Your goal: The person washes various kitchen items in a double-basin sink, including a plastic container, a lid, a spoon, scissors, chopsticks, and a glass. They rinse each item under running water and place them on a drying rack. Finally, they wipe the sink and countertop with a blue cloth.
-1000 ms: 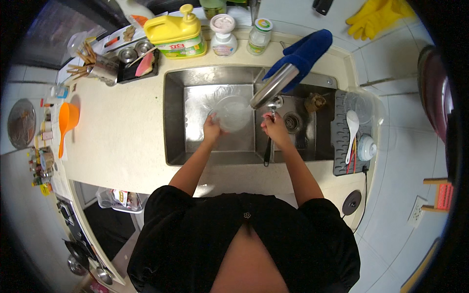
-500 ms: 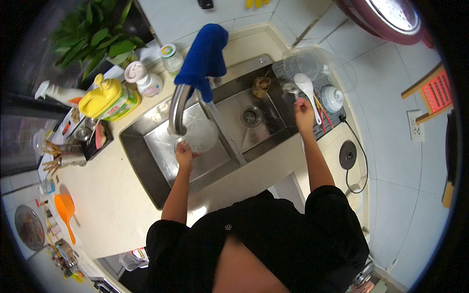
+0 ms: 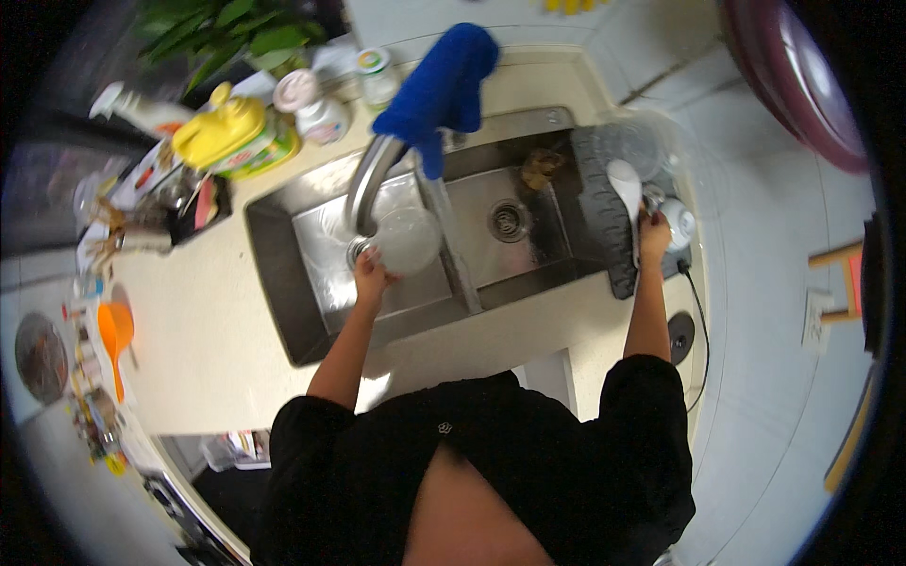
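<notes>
In the head view, the person's left hand (image 3: 375, 275) is clamped on the near-left edge of a clear round bowl (image 3: 412, 241), its fingers bent at the rim. The bowl is in the left basin (image 3: 278, 302) of the sink, near the mouth of the steel faucet (image 3: 377, 179), whose neck is draped with a blue cloth (image 3: 444, 85). One-sided as it is, this grip probably lets the bowl tip if it is wet or carries water; a firm pinch at the rim, with the palm low and the bowl level, would likely steady it while attention is on the other side.

The right hand (image 3: 651, 242) is over the grey mat (image 3: 604, 203) beside the right basin, between a white spoon (image 3: 623, 182) and a small white bowl (image 3: 679, 224). A metal utensil head (image 3: 653, 195) shows just past its fingertips; blur hides the handle, so one cannot tell whether the fingers are clamped on it or merely resting against it. Space there looks tight, so the metal piece is best handled slowly, lying flat on the mat and parallel to the white spoon, without nudging the white bowl, and the fingers are best parted only once its weight is fully borne by the mat
</notes>
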The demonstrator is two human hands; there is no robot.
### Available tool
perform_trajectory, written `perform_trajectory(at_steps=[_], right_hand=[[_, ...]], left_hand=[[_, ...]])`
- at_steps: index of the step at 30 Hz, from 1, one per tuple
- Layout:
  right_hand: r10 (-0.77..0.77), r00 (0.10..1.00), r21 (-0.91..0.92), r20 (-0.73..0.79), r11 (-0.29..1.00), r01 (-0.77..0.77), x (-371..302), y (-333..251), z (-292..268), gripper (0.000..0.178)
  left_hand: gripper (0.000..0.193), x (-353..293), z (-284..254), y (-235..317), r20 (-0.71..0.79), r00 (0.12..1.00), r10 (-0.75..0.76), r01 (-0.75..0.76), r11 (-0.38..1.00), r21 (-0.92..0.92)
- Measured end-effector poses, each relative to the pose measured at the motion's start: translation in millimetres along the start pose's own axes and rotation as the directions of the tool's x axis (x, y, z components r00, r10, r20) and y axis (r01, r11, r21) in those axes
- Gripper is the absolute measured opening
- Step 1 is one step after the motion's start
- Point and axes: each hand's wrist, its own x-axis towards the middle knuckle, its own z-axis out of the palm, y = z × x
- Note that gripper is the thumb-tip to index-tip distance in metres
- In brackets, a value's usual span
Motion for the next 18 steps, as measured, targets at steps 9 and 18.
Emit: perform_trajectory(at_steps=[9, 18], right_hand=[[-0.772, 0.353, 0.742, 0.528, 0.622, 0.251, -168, -244, 17, 0.015], [-0.44, 0.192, 0.437, 0.877, 0.897, 0.062, -272, -276, 232, 0.027]], left_hand=[[0.041, 1, -11, 4, 0.041, 0.997, 0.07, -0.071, 0.997, 0.032], [0.039, -9, -13, 22, 0.019, 0.984, 0.178, -0.179, 0.98, 0.084]])
